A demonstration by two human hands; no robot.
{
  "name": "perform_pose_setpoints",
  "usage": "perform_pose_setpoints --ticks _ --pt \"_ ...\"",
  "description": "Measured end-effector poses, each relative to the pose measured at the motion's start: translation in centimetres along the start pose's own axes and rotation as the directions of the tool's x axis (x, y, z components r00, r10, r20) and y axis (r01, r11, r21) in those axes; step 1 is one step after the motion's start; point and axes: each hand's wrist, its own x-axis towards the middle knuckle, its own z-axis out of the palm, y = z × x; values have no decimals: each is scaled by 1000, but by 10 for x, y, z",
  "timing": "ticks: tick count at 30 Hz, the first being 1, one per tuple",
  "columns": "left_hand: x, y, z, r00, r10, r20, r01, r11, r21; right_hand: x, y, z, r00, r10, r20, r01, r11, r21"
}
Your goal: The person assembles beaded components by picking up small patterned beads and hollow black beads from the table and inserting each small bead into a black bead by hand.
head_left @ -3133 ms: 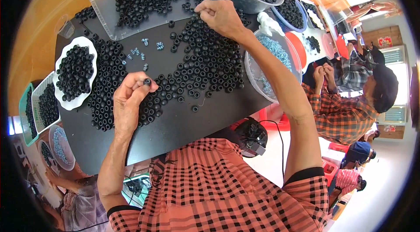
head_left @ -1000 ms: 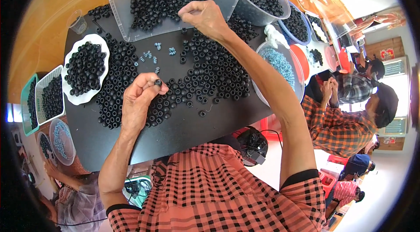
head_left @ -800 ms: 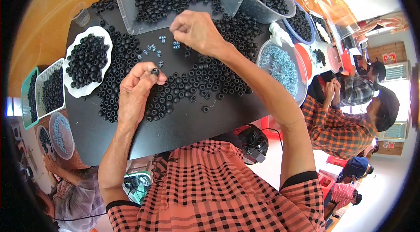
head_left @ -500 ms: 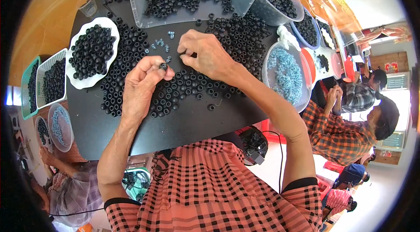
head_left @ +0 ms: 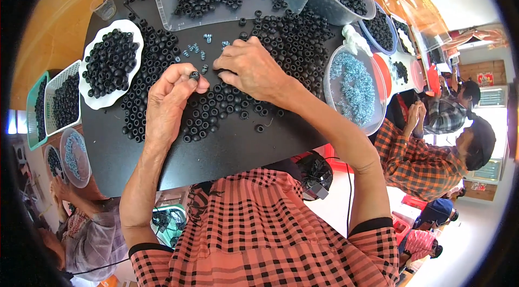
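A black round bead with a wide hole is pinched between the thumb and finger of my left hand, hole facing up. To its right, my right hand is closed with its fingers curled and the fingertips pointing toward the left hand. Whatever lies between those fingertips is hidden. Small shiny blue beads lie scattered on the dark table just beyond both hands, several of them. Loose black beads spread around and under the hands.
A clear bin of black beads stands at the far side. A white scalloped plate of black beads is on the left, baskets beside it. Right, a clear tub holds blue beads. Co-workers sit at both sides.
My right hand has shifted slightly and its fingers have drawn closer together. The left hand still pinches the black bead. The whole view has moved a little.
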Motion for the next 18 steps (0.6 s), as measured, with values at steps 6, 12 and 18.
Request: perform_pose_setpoints --ticks 6,12,18 --pt "0 0 1 1000 -1 -3 1 1000 7 7 -1 2 1000 19 6 -18 995 -97" --pt "-2 -3 1 1000 -21 -5 21 1000 -6 12 -14 -10 946 323 -7 -243 726 644" --pt "0 -5 5 998 -40 -44 39 999 -11 7 -37 1 925 369 85 -270 485 832"
